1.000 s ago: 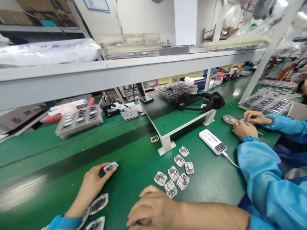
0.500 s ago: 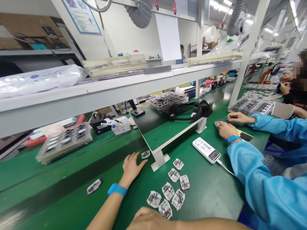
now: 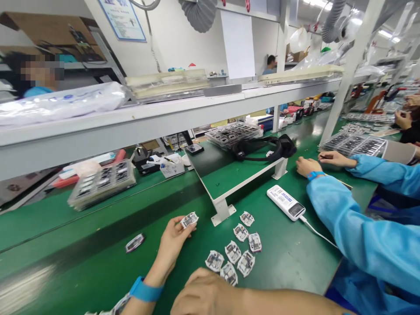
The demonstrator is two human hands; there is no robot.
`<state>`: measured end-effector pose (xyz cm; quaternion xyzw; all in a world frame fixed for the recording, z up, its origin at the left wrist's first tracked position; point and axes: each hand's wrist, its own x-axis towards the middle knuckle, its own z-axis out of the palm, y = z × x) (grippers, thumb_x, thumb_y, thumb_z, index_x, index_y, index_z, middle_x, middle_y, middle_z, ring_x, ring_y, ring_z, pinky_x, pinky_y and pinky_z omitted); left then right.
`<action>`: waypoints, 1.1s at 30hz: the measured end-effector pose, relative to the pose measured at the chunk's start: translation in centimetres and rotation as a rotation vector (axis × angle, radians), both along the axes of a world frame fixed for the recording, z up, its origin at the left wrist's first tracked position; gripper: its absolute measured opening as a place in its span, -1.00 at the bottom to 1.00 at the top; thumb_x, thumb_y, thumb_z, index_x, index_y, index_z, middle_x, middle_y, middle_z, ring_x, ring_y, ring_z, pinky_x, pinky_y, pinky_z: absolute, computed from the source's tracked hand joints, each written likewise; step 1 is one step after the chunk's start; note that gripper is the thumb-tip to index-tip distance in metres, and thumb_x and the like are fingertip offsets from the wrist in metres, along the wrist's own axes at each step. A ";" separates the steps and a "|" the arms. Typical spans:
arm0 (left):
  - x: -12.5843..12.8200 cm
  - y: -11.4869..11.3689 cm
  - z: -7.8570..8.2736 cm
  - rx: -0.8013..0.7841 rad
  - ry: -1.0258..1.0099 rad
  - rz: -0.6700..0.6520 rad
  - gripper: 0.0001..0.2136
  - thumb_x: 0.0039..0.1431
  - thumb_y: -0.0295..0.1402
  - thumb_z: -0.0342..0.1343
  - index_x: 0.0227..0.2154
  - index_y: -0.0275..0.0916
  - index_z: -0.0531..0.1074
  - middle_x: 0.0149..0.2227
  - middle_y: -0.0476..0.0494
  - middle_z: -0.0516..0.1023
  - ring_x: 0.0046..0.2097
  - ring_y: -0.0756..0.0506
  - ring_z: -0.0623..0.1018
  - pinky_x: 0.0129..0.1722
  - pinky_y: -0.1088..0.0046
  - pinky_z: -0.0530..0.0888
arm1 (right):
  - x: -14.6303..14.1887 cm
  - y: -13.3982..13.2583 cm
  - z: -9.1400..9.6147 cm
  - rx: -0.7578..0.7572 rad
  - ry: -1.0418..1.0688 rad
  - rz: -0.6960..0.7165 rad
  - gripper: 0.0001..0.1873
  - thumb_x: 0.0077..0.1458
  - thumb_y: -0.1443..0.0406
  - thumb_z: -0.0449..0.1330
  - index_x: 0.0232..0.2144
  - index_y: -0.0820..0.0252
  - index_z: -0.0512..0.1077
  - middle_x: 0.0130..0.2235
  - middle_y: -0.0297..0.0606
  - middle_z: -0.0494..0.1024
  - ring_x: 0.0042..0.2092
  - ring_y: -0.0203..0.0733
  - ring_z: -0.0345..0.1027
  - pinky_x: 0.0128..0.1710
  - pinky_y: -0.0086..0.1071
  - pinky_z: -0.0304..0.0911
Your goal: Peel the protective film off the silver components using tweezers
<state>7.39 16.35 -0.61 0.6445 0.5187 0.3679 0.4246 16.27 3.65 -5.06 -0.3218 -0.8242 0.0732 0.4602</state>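
Small white-edged circuit modules (image 3: 232, 252), scattered

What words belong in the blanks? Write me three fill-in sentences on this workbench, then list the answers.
The small circuit module is held in the person's ____ hand.
The person's right hand lies just below a loose cluster of ____ such modules.
A co-worker's hand has a ____ band at the wrist.
The missing words, in order: left, seven, blue.
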 end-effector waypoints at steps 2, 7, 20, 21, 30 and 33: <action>-1.3 -2.5 0.4 -0.067 -0.081 0.010 -0.46 -0.19 -0.03 0.34 -0.22 -0.22 0.31 -0.37 -0.14 0.64 -0.36 -0.17 0.63 -0.43 0.39 0.50 | 0.2 -0.7 1.0 -0.053 0.113 -0.029 -0.69 0.17 -0.01 0.20 -0.44 0.05 0.44 -0.43 -0.45 0.70 -0.41 -0.33 0.58 -0.08 -0.42 0.38; -4.7 -8.5 1.1 -0.299 -0.227 -0.011 -0.40 -0.22 -0.14 0.42 -0.08 -0.25 0.41 -0.29 -0.19 0.68 -0.19 -0.23 0.64 -0.22 0.32 0.54 | 1.6 -1.9 4.4 -0.143 0.487 -0.150 -0.83 0.10 0.10 0.29 -0.42 0.01 0.48 -0.35 -0.35 0.70 -0.29 -0.10 0.60 -0.15 -0.13 0.44; -6.5 -15.8 -0.1 -0.345 -0.197 -0.070 -0.61 -0.13 -0.22 0.34 -0.18 -0.16 0.48 -0.29 -0.13 0.68 -0.20 -0.24 0.61 -0.20 0.33 0.50 | 1.8 -2.4 4.3 -0.538 0.557 -0.127 -0.89 0.12 0.31 0.28 -0.35 -0.08 0.55 -0.38 -0.27 0.66 -0.30 -0.08 0.59 -0.31 -0.20 0.48; -6.5 -15.9 -0.1 -0.338 -0.185 -0.077 -0.62 -0.11 -0.23 0.32 -0.17 -0.16 0.49 -0.30 -0.12 0.67 -0.21 -0.23 0.61 -0.22 0.34 0.50 | 1.8 -2.4 4.3 -0.536 0.540 -0.128 -0.90 0.13 0.31 0.28 -0.36 -0.08 0.55 -0.39 -0.27 0.66 -0.31 -0.08 0.59 -0.31 -0.19 0.48; -6.8 -15.9 -0.3 -0.359 -0.275 -0.053 -0.65 -0.10 -0.26 0.32 -0.19 -0.17 0.51 -0.26 -0.12 0.68 -0.20 -0.22 0.61 -0.22 0.36 0.50 | 1.7 -2.6 4.6 -0.432 0.424 -0.053 -0.92 0.17 0.23 0.27 -0.33 -0.14 0.57 -0.38 -0.34 0.66 -0.32 -0.13 0.55 -0.20 -0.06 0.40; -6.8 -15.8 -0.3 -0.369 -0.288 -0.064 -0.65 -0.08 -0.26 0.33 -0.18 -0.17 0.50 -0.26 -0.12 0.67 -0.19 -0.21 0.61 -0.22 0.37 0.50 | 1.4 -2.6 4.6 -0.392 0.424 0.001 -0.91 0.16 0.22 0.28 -0.35 -0.13 0.60 -0.40 -0.39 0.67 -0.33 -0.16 0.55 -0.21 -0.09 0.40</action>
